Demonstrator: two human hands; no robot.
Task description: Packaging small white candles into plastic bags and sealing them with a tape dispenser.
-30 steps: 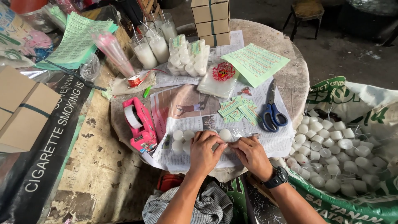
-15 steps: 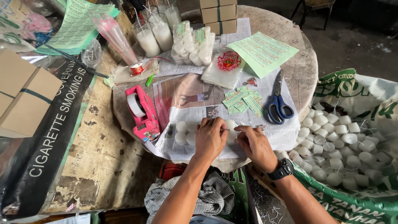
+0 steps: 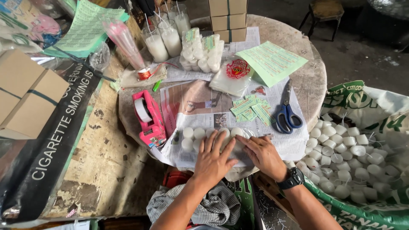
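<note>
Pressing a clear packet of small white candles flat on the newspaper, just right of the pink tape dispenser — left hand splayed open on it, right hand open at its end. Sealing looks next, so reaching the dispenser; scissors lie farther right, table edge near.

On the round table lies a newspaper, and on its near edge the small candles lie in rows. Both hands rest on them, the left hand beside the right hand. To the left of the candles stands the tape dispenser. To the right, behind the right hand, lie the scissors, with the small labels just left of them. Behind these are packed candles, glasses and stacked boxes. Right of the table is a sack with more candles in it.
</note>
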